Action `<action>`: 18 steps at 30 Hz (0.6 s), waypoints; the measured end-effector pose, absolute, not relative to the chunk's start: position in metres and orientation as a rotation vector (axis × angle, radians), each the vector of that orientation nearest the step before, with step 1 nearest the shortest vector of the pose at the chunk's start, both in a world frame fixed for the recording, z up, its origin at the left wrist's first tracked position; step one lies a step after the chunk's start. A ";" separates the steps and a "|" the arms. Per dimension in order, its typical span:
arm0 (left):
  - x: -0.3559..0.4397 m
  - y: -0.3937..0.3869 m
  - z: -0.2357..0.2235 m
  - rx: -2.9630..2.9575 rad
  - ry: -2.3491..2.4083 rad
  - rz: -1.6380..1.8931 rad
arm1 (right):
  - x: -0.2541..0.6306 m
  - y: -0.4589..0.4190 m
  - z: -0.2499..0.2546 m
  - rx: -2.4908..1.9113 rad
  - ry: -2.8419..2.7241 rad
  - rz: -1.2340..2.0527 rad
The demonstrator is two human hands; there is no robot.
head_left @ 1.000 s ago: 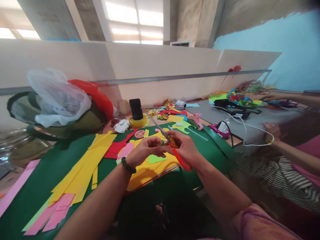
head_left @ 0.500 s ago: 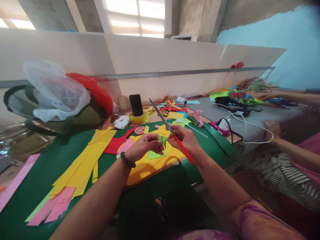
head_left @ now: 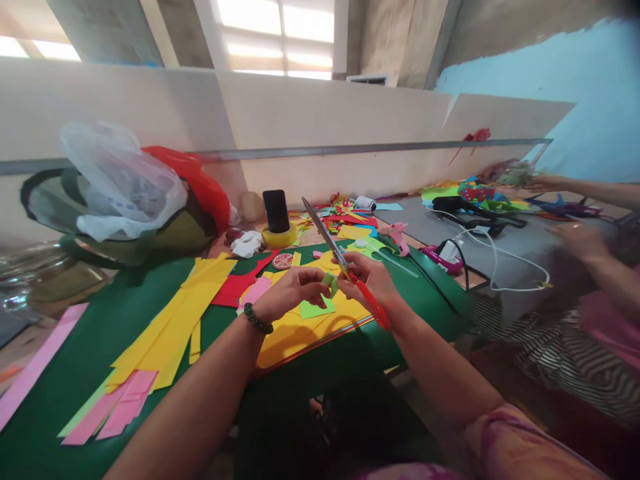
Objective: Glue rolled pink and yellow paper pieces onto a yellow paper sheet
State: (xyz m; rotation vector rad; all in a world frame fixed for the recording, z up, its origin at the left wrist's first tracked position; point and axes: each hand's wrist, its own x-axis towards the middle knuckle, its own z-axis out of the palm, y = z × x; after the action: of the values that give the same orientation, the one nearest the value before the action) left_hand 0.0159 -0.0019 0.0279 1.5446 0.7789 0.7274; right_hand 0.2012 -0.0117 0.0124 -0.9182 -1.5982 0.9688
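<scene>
My left hand, with a dark bead bracelet at the wrist, pinches a small piece of green paper. Close by on the right, my right hand is closed around scissors with red handles. Their blades point up and away to the left, clear of the paper. The right fingertips are near the green piece; whether they touch it I cannot tell. Below both hands lies a square of light green paper on a stack of yellow sheets.
Yellow strips and pink strips lie on the green table cover. Behind stand a phone, a tape roll and a bag. A pink glue gun and power strip lie right, near another person's hand.
The view has shifted slightly. My fingers have moved a little around the green piece, which has turned. At the right, the other person's near hand has lifted from the cable.
</scene>
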 end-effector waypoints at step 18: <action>0.012 0.008 0.023 1.395 0.940 0.899 | 0.217 -0.013 0.024 -1.046 -1.626 0.831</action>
State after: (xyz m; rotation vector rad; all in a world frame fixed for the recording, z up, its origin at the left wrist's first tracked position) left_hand 0.0117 0.0079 0.0229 1.3951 0.9396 0.8988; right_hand 0.2170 -0.0133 0.0239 -1.0463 -1.6256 0.8314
